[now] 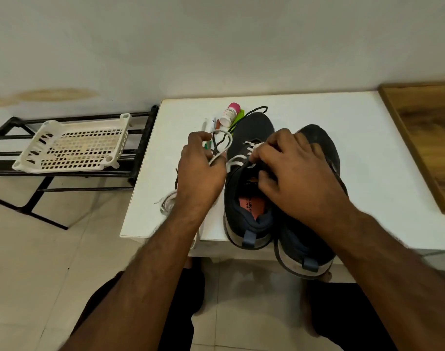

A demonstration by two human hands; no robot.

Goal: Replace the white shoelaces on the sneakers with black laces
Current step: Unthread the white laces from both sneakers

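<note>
White-topped worktop [343, 148] fills the frame's centre, carrying two dark mesh sneakers [251, 173], toes toward the top. Right hand [297, 173] pinches the white shoelace [237, 160] at the eyelets; left hand [201, 173], fingers closed, pulls its loop leftward. Black laces [256, 108] lie beyond.

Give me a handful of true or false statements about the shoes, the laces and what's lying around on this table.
1. The left hand holds a loop of white lace. True.
2. The right hand rests on the table away from the shoes. False: it is at the eyelets of the left sneaker.
3. Both sneakers stand on the white table. True.
4. The bottle has a blue cap. False: the cap is pink.
5. The white basket sits on the table. False: it is on the black rack beside it.
</note>
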